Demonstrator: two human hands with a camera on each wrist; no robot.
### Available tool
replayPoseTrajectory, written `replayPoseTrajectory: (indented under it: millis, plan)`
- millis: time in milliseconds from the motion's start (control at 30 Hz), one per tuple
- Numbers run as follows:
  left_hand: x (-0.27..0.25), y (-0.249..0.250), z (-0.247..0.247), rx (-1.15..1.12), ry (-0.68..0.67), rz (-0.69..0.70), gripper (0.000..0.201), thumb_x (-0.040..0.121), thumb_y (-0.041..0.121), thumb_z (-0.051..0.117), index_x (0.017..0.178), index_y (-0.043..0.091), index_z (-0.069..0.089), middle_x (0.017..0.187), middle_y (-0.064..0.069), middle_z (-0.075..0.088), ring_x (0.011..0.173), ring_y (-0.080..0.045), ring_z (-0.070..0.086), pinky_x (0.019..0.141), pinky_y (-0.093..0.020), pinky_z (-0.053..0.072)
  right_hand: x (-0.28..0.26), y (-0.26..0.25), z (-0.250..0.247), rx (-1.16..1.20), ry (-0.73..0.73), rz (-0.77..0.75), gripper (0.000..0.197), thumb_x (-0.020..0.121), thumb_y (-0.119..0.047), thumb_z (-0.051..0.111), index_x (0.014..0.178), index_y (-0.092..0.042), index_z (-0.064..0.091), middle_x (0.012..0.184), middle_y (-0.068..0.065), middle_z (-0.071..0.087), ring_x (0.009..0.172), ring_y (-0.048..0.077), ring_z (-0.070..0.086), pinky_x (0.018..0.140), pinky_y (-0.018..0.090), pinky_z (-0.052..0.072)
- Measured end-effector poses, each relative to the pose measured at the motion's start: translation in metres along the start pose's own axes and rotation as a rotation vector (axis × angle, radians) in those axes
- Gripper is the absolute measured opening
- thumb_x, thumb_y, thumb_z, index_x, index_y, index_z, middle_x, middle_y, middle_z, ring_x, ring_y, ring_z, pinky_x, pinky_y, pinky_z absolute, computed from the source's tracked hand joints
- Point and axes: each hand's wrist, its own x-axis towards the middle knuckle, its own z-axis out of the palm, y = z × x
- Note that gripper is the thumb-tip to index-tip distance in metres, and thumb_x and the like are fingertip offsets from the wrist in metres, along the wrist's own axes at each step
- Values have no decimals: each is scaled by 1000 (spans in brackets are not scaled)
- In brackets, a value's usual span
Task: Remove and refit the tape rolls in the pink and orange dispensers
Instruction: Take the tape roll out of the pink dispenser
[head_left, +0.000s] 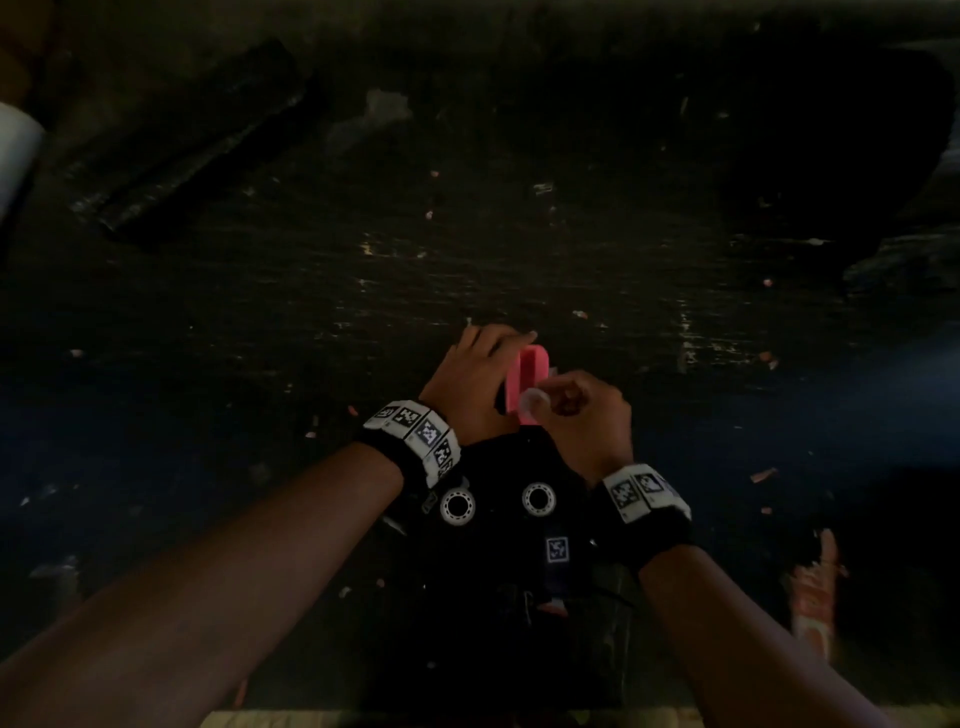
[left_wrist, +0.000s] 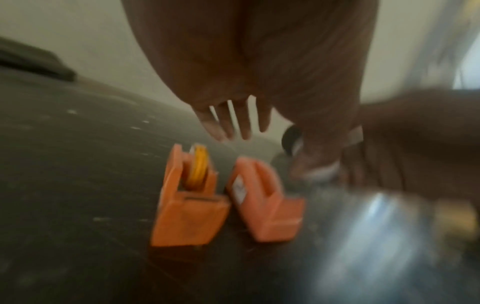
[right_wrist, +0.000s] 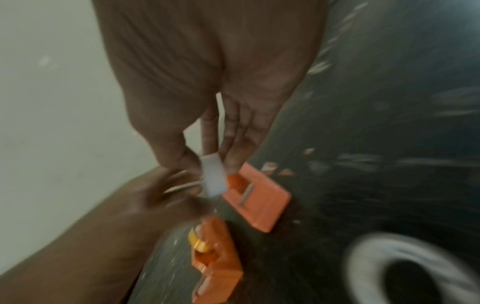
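Observation:
The pink dispenser (head_left: 527, 382) stands on the dark table (head_left: 519, 234) between my hands, and its slot is empty (left_wrist: 265, 201) (right_wrist: 257, 195). To its left stands the orange dispenser (left_wrist: 187, 197) (right_wrist: 213, 261), with a yellow tape roll (left_wrist: 198, 166) in it. In the head view my left hand hides it. My right hand (head_left: 582, 410) pinches a pale clear tape roll (head_left: 535, 402) (right_wrist: 213, 176) just above the pink dispenser's near end. My left hand (head_left: 488, 358) hovers over the dispensers with its fingers (left_wrist: 233, 123) straight, holding nothing. Both wrist views are blurred.
A black rig with two white rings (head_left: 457, 504) hangs just below my wrists; one ring (right_wrist: 405, 273) shows blurred in the right wrist view. A long dark object (head_left: 197, 140) lies at the back left. A white shape (head_left: 15, 150) is at the left edge. Small pink scraps (head_left: 763, 475) dot the table.

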Motion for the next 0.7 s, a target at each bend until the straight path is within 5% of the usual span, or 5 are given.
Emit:
replayPoseTrajectory:
  millis: [100, 200, 333, 533, 700]
  plan:
    - [-25, 6, 9, -443, 85, -92, 53, 90, 19, 73, 140, 23, 56, 126, -2, 66, 112, -13, 65, 92, -26, 51, -23, 25, -11, 301, -62, 24, 10, 82, -16, 85, 88, -18, 77, 83, 2, 79, 71, 10, 73, 66, 26, 58]
    - [-51, 12, 28, -738, 1, -261, 29, 98, 10, 64, 126, 17, 68, 109, -5, 76, 99, -19, 76, 82, -21, 56, -36, 41, -15, 434, -121, 31, 9, 85, -5, 80, 93, -8, 77, 85, 14, 78, 70, 14, 71, 65, 26, 57]
    - [-69, 24, 49, -907, -31, -313, 23, 96, 10, 70, 119, 7, 74, 105, -10, 80, 88, -14, 77, 73, -16, 57, -46, 51, -15, 454, -175, 4, 11, 87, -3, 77, 96, -8, 76, 94, 21, 78, 81, 22, 74, 73, 34, 61]
    - [-76, 22, 64, -892, 56, -404, 19, 88, 15, 80, 107, 13, 78, 101, -4, 82, 94, -19, 79, 90, -36, 63, -45, 61, -1, 268, -161, -14, 15, 87, -11, 80, 99, -20, 79, 95, 2, 81, 89, 15, 78, 86, 36, 63]
    - [-69, 31, 61, -1068, 58, -471, 23, 102, 3, 55, 118, 1, 71, 111, -14, 75, 89, -17, 75, 76, -19, 60, -37, 59, 3, 235, -139, 37, 13, 87, -18, 79, 101, -17, 82, 94, 0, 81, 89, 12, 78, 87, 36, 63]
